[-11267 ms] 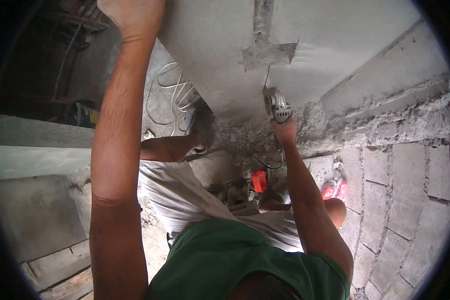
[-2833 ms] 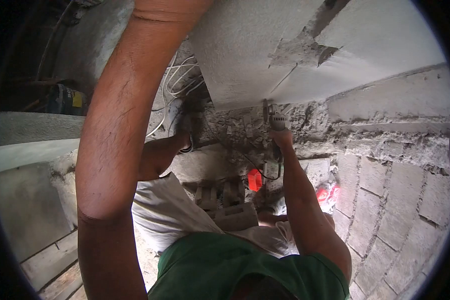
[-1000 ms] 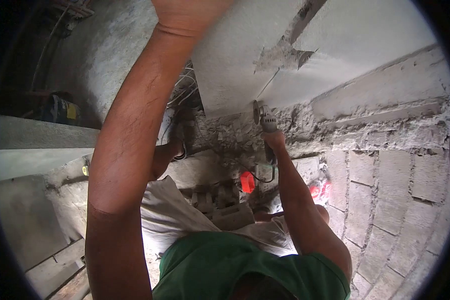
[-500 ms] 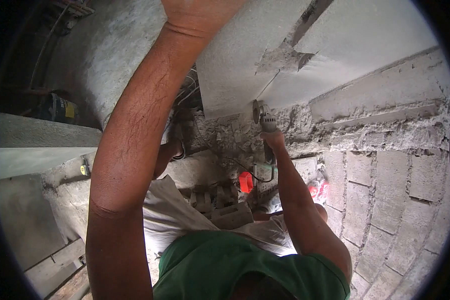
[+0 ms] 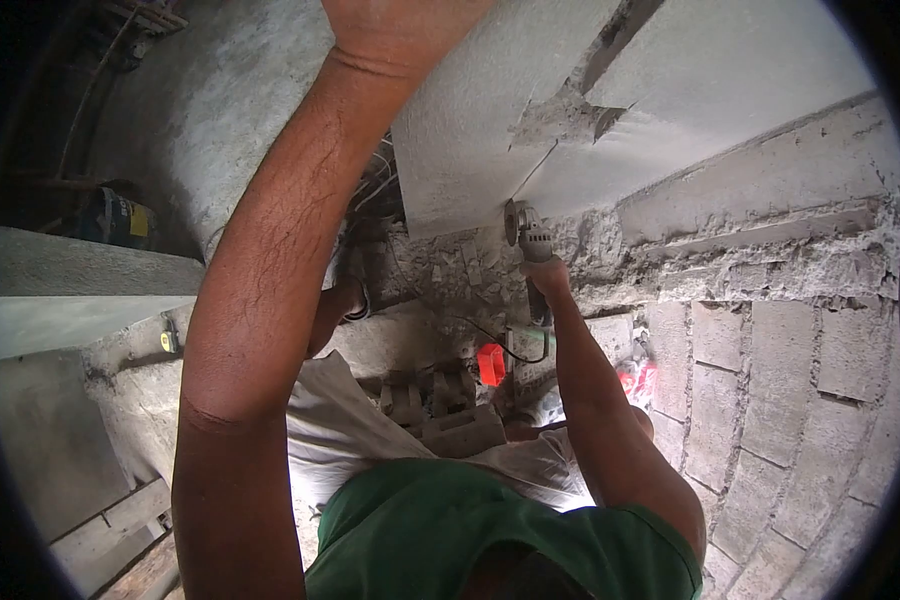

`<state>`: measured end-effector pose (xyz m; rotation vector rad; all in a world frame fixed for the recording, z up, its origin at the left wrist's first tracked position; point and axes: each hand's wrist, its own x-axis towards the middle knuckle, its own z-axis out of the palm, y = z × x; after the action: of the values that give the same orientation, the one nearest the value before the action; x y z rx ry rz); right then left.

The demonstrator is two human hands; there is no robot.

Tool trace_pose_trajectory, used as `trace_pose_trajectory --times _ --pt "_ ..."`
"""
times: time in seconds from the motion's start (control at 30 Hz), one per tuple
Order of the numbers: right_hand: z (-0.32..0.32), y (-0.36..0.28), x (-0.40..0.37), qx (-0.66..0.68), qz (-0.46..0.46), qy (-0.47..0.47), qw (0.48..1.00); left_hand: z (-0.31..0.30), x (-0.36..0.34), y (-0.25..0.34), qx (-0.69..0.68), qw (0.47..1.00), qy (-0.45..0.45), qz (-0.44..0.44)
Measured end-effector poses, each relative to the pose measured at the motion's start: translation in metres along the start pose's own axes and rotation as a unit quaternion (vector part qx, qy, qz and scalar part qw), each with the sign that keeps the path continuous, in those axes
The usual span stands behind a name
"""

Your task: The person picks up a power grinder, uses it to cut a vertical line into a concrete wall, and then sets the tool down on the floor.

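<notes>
My right hand [image 5: 546,275] is wrapped round the body of an angle grinder [image 5: 536,242]. The grinder's disc [image 5: 513,223] is at the lower part of the plastered wall [image 5: 460,170], at the bottom end of a thin cut line [image 5: 535,170]; whether it touches cannot be made out. Above that line, the plaster has a chipped-out patch and a dark groove [image 5: 620,45]. My left arm reaches up across the view. Only the wrist and back of my left hand [image 5: 405,22] show at the top edge; its fingers are out of frame.
A black cord [image 5: 510,352] loops below the grinder beside a red plastic box [image 5: 491,365]. Rubble [image 5: 465,265] lies along the wall's foot, with hollow blocks [image 5: 460,430] near my legs. A block wall [image 5: 750,400] stands right. A tape measure [image 5: 169,337] sits on a ledge at left.
Both arms and the grinder keep almost the same place; the grinder has shifted only very slightly.
</notes>
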<state>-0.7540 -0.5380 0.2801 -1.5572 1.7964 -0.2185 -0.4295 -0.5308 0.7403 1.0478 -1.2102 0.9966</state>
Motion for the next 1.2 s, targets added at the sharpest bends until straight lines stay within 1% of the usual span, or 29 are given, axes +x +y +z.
trace_pose_trajectory --times 0.07,0.2,0.27,0.4,0.47,0.6,0.67,0.7,0.77,0.8,0.87,0.97,1.1,1.2 --pt "-0.006 -0.009 -0.006 -0.004 0.012 -0.012 1.000 0.001 -0.001 -0.002 0.011 1.000 0.015 0.020" --pt "-0.007 -0.010 -0.006 -0.022 0.006 -0.001 1.000 0.001 0.000 0.000 0.004 1.000 0.016 0.012" --pt "-0.010 -0.009 -0.006 -0.018 -0.001 -0.044 0.999 0.000 0.002 0.003 -0.017 1.000 0.004 -0.022" --pt "-0.007 0.000 -0.003 0.020 -0.008 -0.028 0.999 -0.001 0.003 0.004 0.007 1.000 0.020 0.002" --pt "-0.005 0.008 0.003 0.008 -0.015 -0.033 0.999 -0.001 0.004 0.005 -0.044 0.999 0.013 -0.025" --pt "-0.010 -0.001 -0.005 0.015 -0.037 0.007 0.999 -0.005 0.005 0.006 -0.042 0.998 -0.003 -0.040" --pt "-0.019 -0.015 -0.017 0.024 -0.027 0.021 0.999 -0.004 0.005 0.005 -0.016 1.000 0.015 -0.006" --pt "-0.020 -0.015 -0.017 0.023 -0.027 0.022 0.999 -0.004 0.005 0.006 -0.016 1.000 0.016 -0.007" --pt "-0.024 -0.016 -0.017 0.027 -0.046 0.002 0.999 -0.005 0.004 0.007 -0.045 0.998 -0.004 -0.047" --pt "-0.024 -0.016 -0.017 0.027 -0.045 0.003 0.999 -0.004 0.004 0.007 -0.046 0.998 -0.004 -0.049" --pt "-0.023 -0.018 -0.015 -0.011 -0.033 0.010 0.999 -0.003 0.003 0.005 -0.034 0.999 0.014 -0.016" --pt "-0.016 -0.010 -0.007 0.009 -0.012 0.010 1.000 -0.002 0.004 0.004 -0.037 0.999 0.015 -0.013" --pt "-0.012 -0.004 0.000 0.008 -0.014 0.009 1.000 -0.003 0.005 0.007 -0.048 0.998 0.011 -0.034" --pt "-0.009 0.001 0.004 0.018 -0.035 0.019 0.999 -0.003 0.004 0.007 -0.027 0.999 0.023 -0.010"
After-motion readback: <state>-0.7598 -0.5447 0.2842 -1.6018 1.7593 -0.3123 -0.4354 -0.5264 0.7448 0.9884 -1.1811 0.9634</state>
